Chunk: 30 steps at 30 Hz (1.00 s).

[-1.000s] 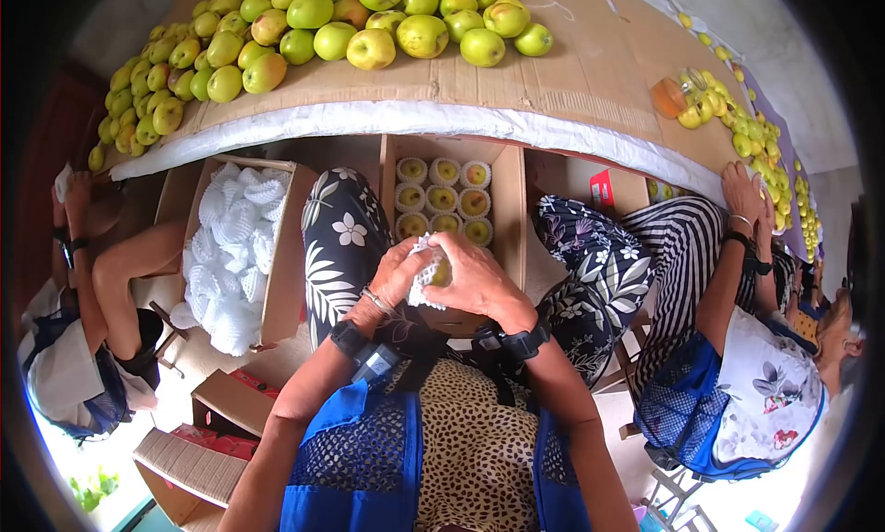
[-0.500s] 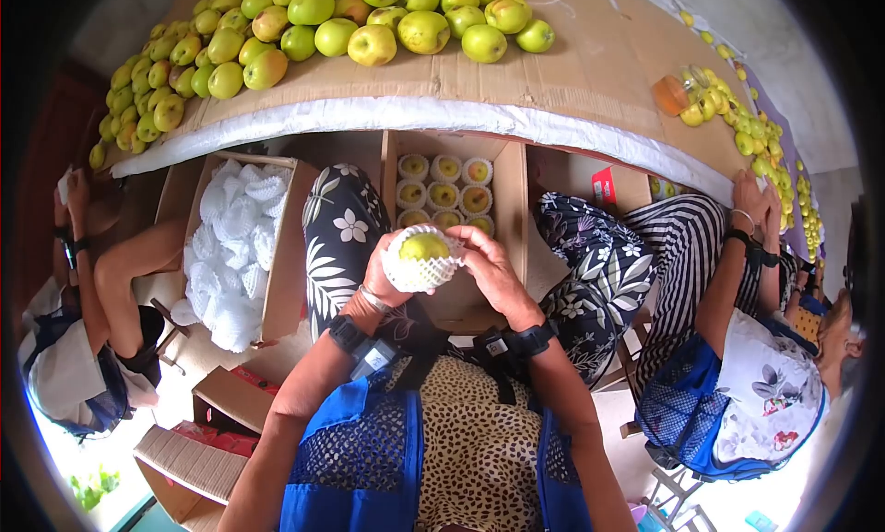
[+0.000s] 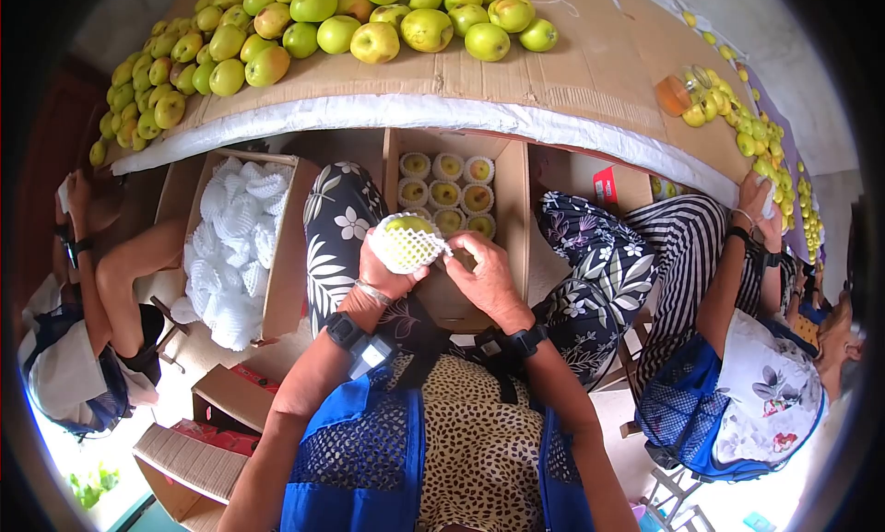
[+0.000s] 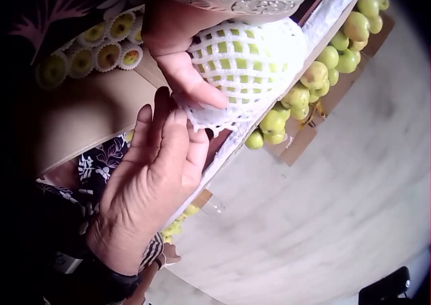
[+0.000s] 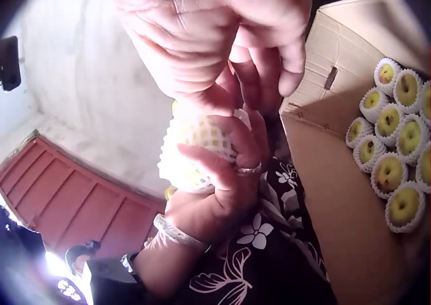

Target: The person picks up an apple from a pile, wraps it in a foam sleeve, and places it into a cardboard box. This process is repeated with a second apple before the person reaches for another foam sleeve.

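A green apple in a white foam net (image 3: pixel 408 244) is held in my left hand (image 3: pixel 376 276) above my lap, the net stretched over most of it. My right hand (image 3: pixel 486 278) pinches the edge of the net on the right side with thumb and fingers. In the left wrist view, green skin shows through the mesh of the net (image 4: pixel 242 66), and the right hand's fingertips meet its gathered end. A cardboard box (image 3: pixel 510 255) just beyond my hands contains several apples in foam nets (image 3: pixel 446 194), set in rows with their tops showing.
At my left stands a box filled with white foam nets (image 3: pixel 238 246). A heap of green apples (image 3: pixel 304 29) lies on the cardboard-covered table (image 3: pixel 590 62) ahead. People sit on both sides, one in striped trousers (image 3: pixel 678 246). Cardboard boxes (image 3: pixel 198 463) stand behind at left.
The hands have parted from being close together round the apple. The apple has turned and shifted left in the left hand, and the net now covers more of its top. The right hand grips the net's edge.
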### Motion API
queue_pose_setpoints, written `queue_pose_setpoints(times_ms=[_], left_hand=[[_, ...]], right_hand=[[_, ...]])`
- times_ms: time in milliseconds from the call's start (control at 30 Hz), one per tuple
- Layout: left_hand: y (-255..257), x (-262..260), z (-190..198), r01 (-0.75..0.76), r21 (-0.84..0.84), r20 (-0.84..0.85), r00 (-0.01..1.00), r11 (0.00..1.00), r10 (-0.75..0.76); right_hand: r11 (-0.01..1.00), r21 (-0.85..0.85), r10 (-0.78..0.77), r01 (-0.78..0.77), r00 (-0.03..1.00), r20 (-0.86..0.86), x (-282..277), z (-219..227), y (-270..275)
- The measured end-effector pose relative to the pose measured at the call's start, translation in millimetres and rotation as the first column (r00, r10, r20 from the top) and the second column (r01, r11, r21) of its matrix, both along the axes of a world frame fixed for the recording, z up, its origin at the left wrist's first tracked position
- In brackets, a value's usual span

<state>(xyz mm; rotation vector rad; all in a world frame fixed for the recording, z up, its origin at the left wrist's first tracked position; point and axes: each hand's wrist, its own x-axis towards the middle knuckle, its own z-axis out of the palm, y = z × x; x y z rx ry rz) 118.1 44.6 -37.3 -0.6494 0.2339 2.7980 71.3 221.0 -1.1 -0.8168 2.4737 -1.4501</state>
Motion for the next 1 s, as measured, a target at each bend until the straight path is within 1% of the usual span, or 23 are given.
queue_pose_setpoints(times_ms=[33,133,167,233,267,367,400,467,500,567,600,633,667,700,767,800,833,867,900,933,1000], left_hand=[[-1,0,0,-0.002,-0.012,0.01,1.0,1.0,0.002],[-5,-1,-13,0.054,-0.072,-0.027,0.998,0.996,-0.056],[-2,-1,-16,0.059,-0.167,0.068,0.997,0.984,-0.048],[7,-4,1,0.102,-0.346,0.256,0.967,0.933,-0.011],[5,-5,-4,0.174,-0.357,0.258,0.963,0.918,-0.082],[15,-5,4,0.206,-0.494,0.33,0.943,0.845,-0.038],[16,-5,8,0.207,-0.489,0.321,0.946,0.847,-0.046],[14,-4,-1,0.192,-0.465,0.29,0.955,0.864,-0.057],[13,-4,-3,0.185,-0.453,0.275,0.96,0.872,-0.06],[16,-4,-3,0.146,-0.459,0.273,0.962,0.877,-0.017],[17,-5,-1,0.126,-0.463,0.272,0.962,0.877,0.006],[16,-5,1,0.101,-0.437,0.263,0.965,0.894,0.019],[16,-5,5,0.077,-0.409,0.254,0.967,0.909,0.032],[16,-5,6,0.054,-0.38,0.246,0.968,0.924,0.044],[11,-3,-17,-0.054,-0.2,0.077,0.995,0.978,0.07],[9,-4,-19,-0.096,-0.102,-0.006,0.995,0.99,0.096],[8,-3,-20,-0.09,-0.286,-0.136,0.989,0.954,0.053],[7,-2,-22,-0.122,-0.46,-0.244,0.97,0.88,0.007],[5,-5,-23,-0.147,0.02,-0.205,0.967,0.989,0.148],[3,-4,-24,-0.144,0.017,-0.224,0.964,0.989,0.144],[1,-3,-24,-0.134,0.009,-0.258,0.957,0.991,0.132]], right_hand=[[1.0,-0.007,-0.013,0.012,0.999,-0.038,0,2,-2],[0.987,-0.133,-0.058,0.089,0.975,0.217,4,10,-7],[0.992,-0.112,-0.032,0.054,0.981,0.189,3,11,-7],[0.998,-0.067,0.016,-0.007,0.99,0.137,1,12,-6],[0.996,-0.082,0.038,-0.023,0.983,0.178,0,15,-6],[0.997,-0.079,0.044,-0.025,0.965,0.258,-3,11,-7],[0.998,-0.046,0.046,-0.035,0.959,0.28,-5,11,-8],[0.998,0.022,0.045,-0.056,0.944,0.327,-7,13,-7],[0.998,0.032,0.041,-0.053,0.954,0.296,-5,12,-7],[0.998,0.048,0.037,-0.049,0.973,0.229,-2,10,-9],[0.998,0.051,0.026,-0.031,0.996,0.085,-1,6,-9],[0.999,0.052,0.015,-0.012,0.998,-0.059,-1,2,-10],[0.999,0.051,0.003,0.007,0.979,-0.203,0,0,-10],[0.998,0.063,0.017,0.0,0.965,-0.263,2,3,-12],[0.996,0.087,0.042,-0.01,0.924,-0.38,7,13,-15],[0.992,0.108,0.104,-0.072,0.941,-0.324,11,16,-14],[0.989,0.092,0.135,-0.115,0.961,-0.243,14,18,-12],[0.985,0.073,0.169,-0.159,0.972,-0.161,16,20,-9],[0.978,0.051,0.206,-0.202,0.975,-0.078,17,21,-6],[0.986,0.047,0.165,-0.162,0.984,-0.062,16,21,-3],[1.0,-0.009,-0.01,0.011,0.988,0.152,16,21,-1]])
